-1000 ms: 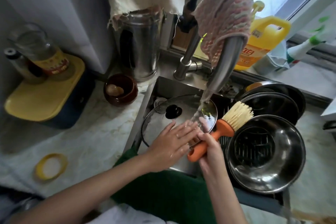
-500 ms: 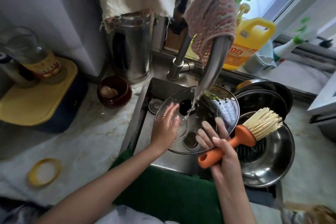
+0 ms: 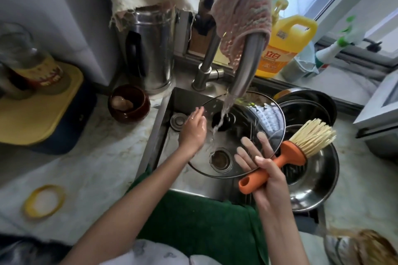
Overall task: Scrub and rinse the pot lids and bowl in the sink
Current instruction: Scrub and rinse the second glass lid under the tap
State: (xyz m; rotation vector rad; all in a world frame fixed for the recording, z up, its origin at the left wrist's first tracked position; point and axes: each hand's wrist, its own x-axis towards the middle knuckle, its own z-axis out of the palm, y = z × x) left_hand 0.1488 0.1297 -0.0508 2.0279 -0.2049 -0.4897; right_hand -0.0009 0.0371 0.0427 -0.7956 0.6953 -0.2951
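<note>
Glass lid [image 3: 256, 133] has tilted up, left hand [image 3: 192, 133] flat, right hand [image 3: 268, 180] seemingly clasping brush [image 3: 291, 154].

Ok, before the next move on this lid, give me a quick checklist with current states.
1. Water from faucet hitting glass lid: ok.
2. Lid steadied on both sides, left hand at its left edge, right hand fingers against its right side: ok.
3. Brush held in right hand: ok, bristles clear of lid.
4. Lid free of residue: cannot tell.
5. Steel bowl washed: cannot tell.
</note>
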